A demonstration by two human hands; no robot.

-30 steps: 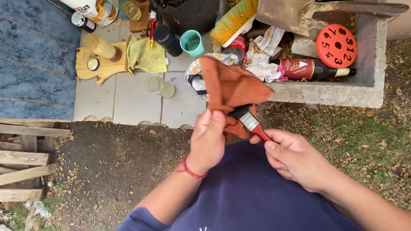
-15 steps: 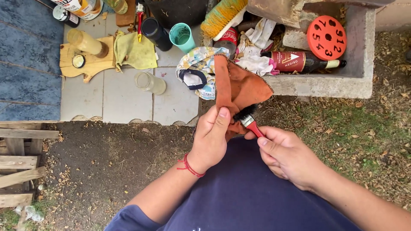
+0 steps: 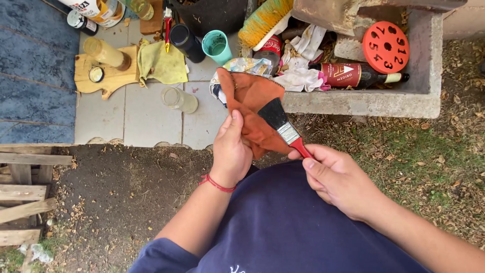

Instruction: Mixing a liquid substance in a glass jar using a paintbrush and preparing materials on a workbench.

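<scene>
My left hand grips an orange-brown cloth that hangs open in front of me. My right hand holds the red handle of a flat paintbrush. The brush's black bristles lie fully exposed on top of the cloth, pointing up and left. A red string sits on my left wrist.
A concrete trough holds rags, bottles, a scrub brush and a round orange disc. On the pale tiles stand a clear glass, a teal cup, a black cup, a yellow cloth and a wooden board. Wooden slats lie left.
The bristles were wrapped in the cloth under my left thumb; now the brush is drawn out and its bristles lie bare on the cloth. The view shifted slightly.
</scene>
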